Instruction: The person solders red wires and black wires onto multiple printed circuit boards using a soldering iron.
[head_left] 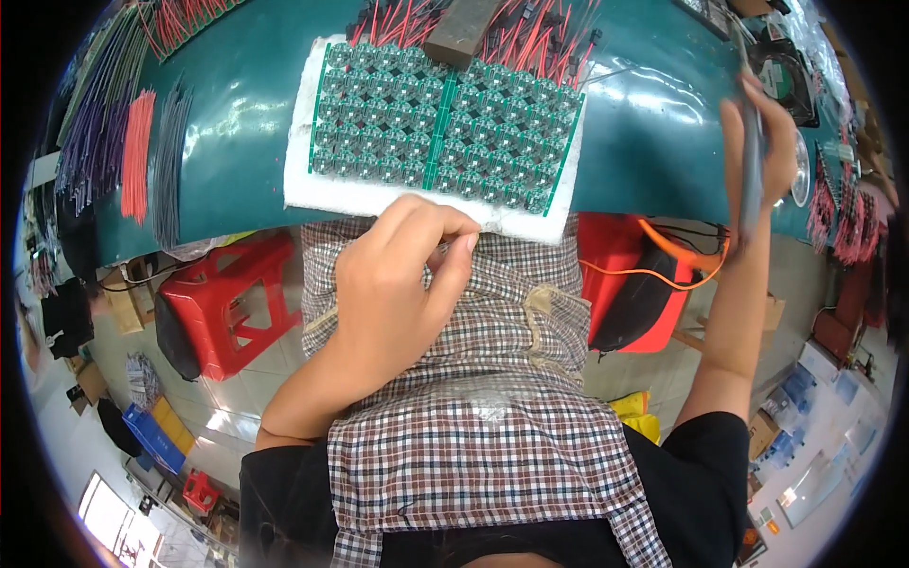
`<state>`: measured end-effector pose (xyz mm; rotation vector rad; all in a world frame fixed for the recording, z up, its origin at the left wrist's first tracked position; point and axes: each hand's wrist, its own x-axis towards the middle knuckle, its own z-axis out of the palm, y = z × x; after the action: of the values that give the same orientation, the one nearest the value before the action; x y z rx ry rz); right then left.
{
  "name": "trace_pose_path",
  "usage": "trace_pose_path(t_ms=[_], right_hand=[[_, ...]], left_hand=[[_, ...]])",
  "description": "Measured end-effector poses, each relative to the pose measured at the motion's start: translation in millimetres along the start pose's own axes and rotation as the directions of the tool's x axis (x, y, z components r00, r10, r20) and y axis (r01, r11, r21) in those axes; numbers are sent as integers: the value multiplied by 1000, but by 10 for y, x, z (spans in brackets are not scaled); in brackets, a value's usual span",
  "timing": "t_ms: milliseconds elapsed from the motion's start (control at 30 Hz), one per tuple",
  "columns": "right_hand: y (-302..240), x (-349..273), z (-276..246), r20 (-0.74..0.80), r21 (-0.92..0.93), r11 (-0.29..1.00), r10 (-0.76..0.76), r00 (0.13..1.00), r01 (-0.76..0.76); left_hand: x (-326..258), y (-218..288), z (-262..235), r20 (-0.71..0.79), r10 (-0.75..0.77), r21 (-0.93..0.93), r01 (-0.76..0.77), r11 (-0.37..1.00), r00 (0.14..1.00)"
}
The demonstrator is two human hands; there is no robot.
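green bench [644,142] holds circuit panels [445,123] at twelve o'clock; left hand [398,284] pinched, contents unclear; right hand [757,142] grasps a grey tool [753,180] at two o'clock.

1. The worktop [644,142] is dark green and glossy, its near edge bending across the view.
2. A white foam pad [379,194] lies at its near edge, carrying a green panel of small circuit boards [445,123].
3. A dark block [461,30] rests at the panel's far side, among red and black wires [530,43].
4. At the left lie bundles of purple wires [90,142], red wires [138,151] and grey wires [169,161], side by side.
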<state>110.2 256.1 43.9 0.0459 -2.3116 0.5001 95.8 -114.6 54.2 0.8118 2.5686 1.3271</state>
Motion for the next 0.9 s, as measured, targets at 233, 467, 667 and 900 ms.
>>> trace_pose_path(t_ms=[233, 467, 667, 900], right_hand=[[-1398, -675, -184, 4, 490, 858, 172, 985, -152], [-1597, -950, -114, 60, 501, 855, 121, 991, -135], [-1676, -984, -40, 110, 475, 838, 247, 963, -269], [-1594, -991, -5, 126, 528, 776, 332, 935, -346]], left_hand=[[118, -40, 127, -35, 78, 9, -77, 997, 996], [169, -89, 271, -70, 151, 84, -145, 986, 986], [149, -139, 398, -132, 199, 77, -191, 979, 971], [162, -138, 441, -122, 228, 76, -220, 972, 966]])
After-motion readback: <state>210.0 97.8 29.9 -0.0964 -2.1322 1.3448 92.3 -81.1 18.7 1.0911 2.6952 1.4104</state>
